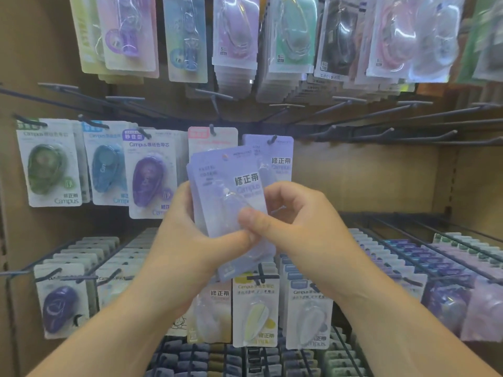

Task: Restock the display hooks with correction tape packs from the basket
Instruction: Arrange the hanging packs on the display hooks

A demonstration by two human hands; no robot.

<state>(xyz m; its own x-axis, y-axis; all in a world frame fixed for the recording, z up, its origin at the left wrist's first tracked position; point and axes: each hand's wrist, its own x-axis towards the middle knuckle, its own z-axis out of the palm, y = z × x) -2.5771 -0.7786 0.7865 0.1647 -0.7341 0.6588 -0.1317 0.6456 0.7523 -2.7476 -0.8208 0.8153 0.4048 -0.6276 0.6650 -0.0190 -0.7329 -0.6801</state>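
Both hands are bare. The left hand (pixel 187 229) runs into a left forearm (pixel 122 322) that is uncovered along all its visible length, smooth and slender. Just right of the left hand, the right hand (pixel 299 221) is equally bare, on a right forearm (pixel 402 327) likewise unclothed. The fingers (pixel 288 191) are slim; blur softens the nails.
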